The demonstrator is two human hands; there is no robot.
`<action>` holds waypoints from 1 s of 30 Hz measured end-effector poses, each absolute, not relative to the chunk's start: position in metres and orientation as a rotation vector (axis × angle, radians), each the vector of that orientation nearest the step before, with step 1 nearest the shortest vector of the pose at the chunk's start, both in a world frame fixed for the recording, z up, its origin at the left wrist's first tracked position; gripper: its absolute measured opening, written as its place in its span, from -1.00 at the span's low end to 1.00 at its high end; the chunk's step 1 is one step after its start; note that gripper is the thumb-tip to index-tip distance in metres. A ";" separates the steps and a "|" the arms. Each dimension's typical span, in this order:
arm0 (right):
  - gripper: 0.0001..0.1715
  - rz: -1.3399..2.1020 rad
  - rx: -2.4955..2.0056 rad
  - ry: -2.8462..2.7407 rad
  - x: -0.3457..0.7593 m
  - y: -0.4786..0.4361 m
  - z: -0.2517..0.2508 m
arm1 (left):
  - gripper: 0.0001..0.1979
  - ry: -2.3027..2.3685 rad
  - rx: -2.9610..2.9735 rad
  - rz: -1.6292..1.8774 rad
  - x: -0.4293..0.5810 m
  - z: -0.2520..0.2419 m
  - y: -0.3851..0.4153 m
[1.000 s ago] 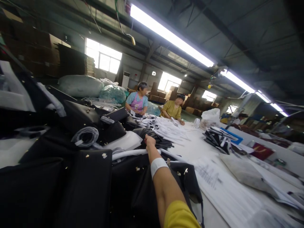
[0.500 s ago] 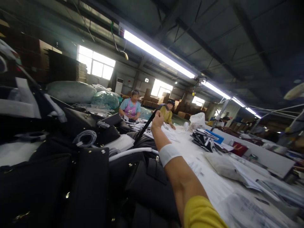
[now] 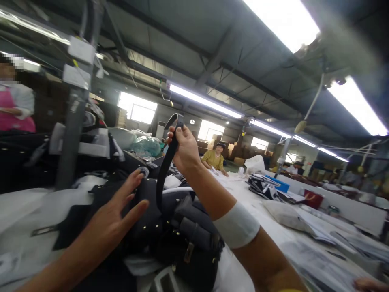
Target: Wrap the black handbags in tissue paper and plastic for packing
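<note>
My right hand (image 3: 186, 149), with a pale band around the forearm, grips a black strap (image 3: 165, 172) near its looped top and holds it up. The strap hangs down to a pile of black bags (image 3: 142, 217); whether its lower end is fastened to a bag I cannot tell. My left hand (image 3: 117, 209) reaches in from the lower left over the pile, thumb and fingers apart, with nothing in it. A black bag with a metal clasp (image 3: 189, 251) lies below my right forearm. Behind my left fingertips sits a clear coil (image 3: 142, 171).
White sheeting (image 3: 27, 215) covers the left front. A grey post (image 3: 71, 142) rises at left, with a person in pink (image 3: 18, 107) beyond. Another person (image 3: 214, 160) sits across the white table (image 3: 243, 194). Papers and a blue folder (image 3: 278, 184) lie right; fingers (image 3: 369, 284) show lower right.
My view has turned left and the post has come into sight. My left hand has entered, open. My right hand has lifted the strap higher and nearer.
</note>
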State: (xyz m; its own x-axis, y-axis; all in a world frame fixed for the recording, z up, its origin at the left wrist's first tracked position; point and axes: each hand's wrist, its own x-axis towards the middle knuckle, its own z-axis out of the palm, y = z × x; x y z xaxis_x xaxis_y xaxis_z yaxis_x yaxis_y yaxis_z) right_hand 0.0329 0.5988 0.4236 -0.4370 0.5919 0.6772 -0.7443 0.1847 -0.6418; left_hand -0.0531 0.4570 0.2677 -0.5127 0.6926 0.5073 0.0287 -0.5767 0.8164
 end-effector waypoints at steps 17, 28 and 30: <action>-0.29 1.978 0.159 -1.582 0.103 0.330 0.329 | -0.45 1.064 0.939 1.753 0.022 0.191 0.183; -0.22 2.318 0.234 -1.955 0.126 0.239 0.244 | -0.76 0.958 0.620 2.263 0.004 0.262 0.112; -0.27 2.336 0.159 -2.095 0.140 0.235 0.223 | -0.79 0.944 0.549 2.448 -0.007 0.273 0.102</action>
